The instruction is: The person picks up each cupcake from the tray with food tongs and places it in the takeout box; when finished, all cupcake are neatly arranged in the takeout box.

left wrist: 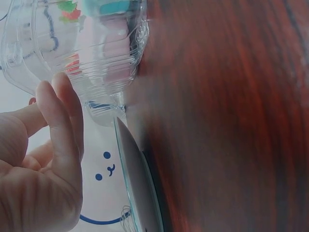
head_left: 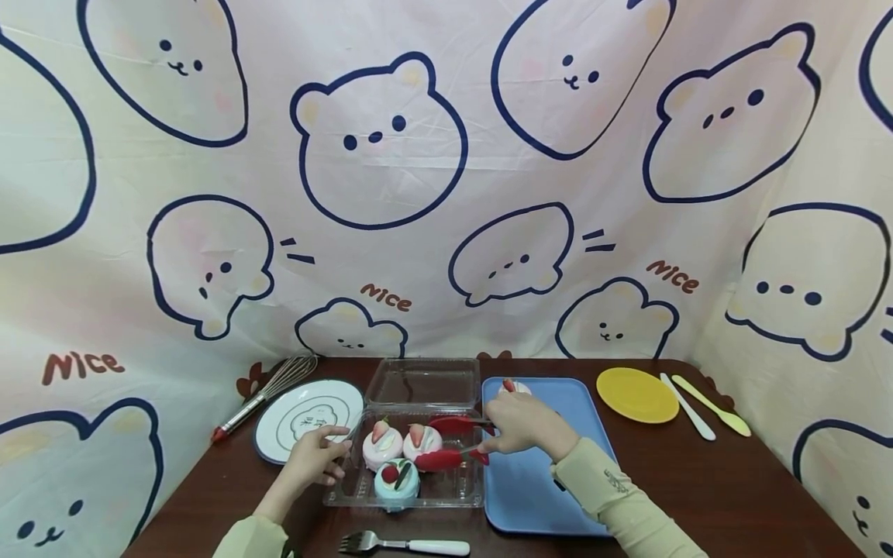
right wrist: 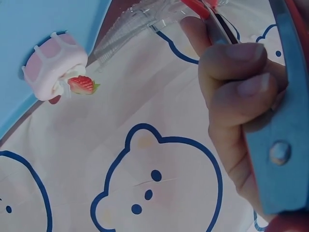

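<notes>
Red-tipped tongs are gripped in my right hand, above the left edge of the blue tray. Their spread tips reach into a clear plastic cake box, one close beside the right-hand pink strawberry cake. Another pink strawberry cake and a mint-blue cake with a red fruit on top share the box. At the box's left side is my left hand, holding nothing, its fingers loosely bent near the wall. One more pink cake sits at the tray's far end, partly hidden in the head view.
Behind the left hand lies a white plate, with a whisk beside it. A fork is in front of the box. To the right are a yellow plate, a white knife and a yellow utensil.
</notes>
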`<state>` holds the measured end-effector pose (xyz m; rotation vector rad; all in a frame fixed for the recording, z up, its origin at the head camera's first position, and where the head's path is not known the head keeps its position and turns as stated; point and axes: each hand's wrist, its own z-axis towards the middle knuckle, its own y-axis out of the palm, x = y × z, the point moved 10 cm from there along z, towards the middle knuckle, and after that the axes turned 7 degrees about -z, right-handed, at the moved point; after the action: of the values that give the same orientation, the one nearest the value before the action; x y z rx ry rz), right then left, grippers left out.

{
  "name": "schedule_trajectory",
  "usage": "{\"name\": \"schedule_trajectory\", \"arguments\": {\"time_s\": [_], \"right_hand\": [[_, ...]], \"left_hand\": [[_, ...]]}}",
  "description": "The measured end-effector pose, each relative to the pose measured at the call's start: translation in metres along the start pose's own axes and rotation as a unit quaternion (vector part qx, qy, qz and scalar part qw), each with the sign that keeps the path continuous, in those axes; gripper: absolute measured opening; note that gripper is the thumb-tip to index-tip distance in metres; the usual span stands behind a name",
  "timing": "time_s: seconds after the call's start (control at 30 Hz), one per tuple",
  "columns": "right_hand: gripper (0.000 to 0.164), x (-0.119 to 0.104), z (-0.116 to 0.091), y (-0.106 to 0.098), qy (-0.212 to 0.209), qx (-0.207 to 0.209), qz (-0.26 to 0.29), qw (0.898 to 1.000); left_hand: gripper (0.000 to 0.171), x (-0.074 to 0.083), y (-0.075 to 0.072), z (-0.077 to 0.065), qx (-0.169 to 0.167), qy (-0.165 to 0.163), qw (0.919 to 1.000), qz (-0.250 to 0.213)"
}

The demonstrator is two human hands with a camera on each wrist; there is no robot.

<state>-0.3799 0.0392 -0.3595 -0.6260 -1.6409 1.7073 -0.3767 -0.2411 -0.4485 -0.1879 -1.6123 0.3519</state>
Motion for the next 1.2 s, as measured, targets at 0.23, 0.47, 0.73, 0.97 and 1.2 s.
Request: {"name": "schedule_trajectory", "arguments": {"time_s": [0.23, 0.47, 0.73, 0.97, 1.2], "right_hand": [[0.034, 0.003, -0.002, 0.004, 0.006, -0.003, 0.013, 1.0], [0.035, 0.004, -0.005, 0.005, 0.006, -0.004, 0.027, 1.0], [0.034, 0.005, -0.007, -0.001, 0.005, 0.009, 0.034, 0.999], [0.04, 0.01, -0.012, -0.007, 0.017, 0.013, 0.035, 0.999], [0.042, 0.012, -0.017, -0.005, 0.026, 0.007, 0.035, 0.999]], "left_hand": [[0.035, 0.001, -0.001, -0.002, 0.002, 0.005, 1.0, -0.001], [0.036, -0.003, -0.001, 0.0, 0.001, -0.005, 1.0, -0.005], [0.036, -0.002, 0.0, 0.0, 0.0, -0.005, 1.0, -0.008], [0.038, -0.002, -0.001, -0.001, 0.004, -0.009, 0.9999, -0.001], [0.038, 0.0, -0.001, -0.002, 0.005, -0.008, 1.0, 0.0]]}}
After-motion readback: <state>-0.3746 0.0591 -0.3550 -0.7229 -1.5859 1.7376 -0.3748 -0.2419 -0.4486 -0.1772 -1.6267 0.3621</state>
